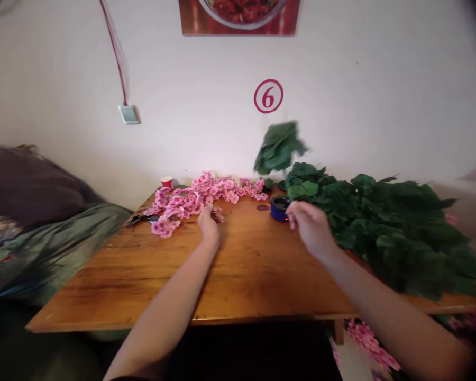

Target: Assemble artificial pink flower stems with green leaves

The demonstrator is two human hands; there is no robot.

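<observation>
My left hand (209, 226) is over the middle of the wooden table, by the near edge of a pile of pink artificial blossoms (194, 197). Its fingers are curled, and what they hold is too blurred to make out. My right hand (310, 226) is closed in a pinch beside a small round blue pot (279, 210) with a dark rim and an orange light. Above the pot a bunch of green artificial leaves (280, 147) stands upright, smeared by motion. Its stem runs down toward my right fingers, which appear to grip it.
A large heap of green leaves (384, 222) covers the right side of the table (238, 286). A red and white cup (166, 183) and a dark tool (140, 219) are at the left. More pink blossoms (371, 344) lie below the table. Dark cloth (35, 190) is piled at left.
</observation>
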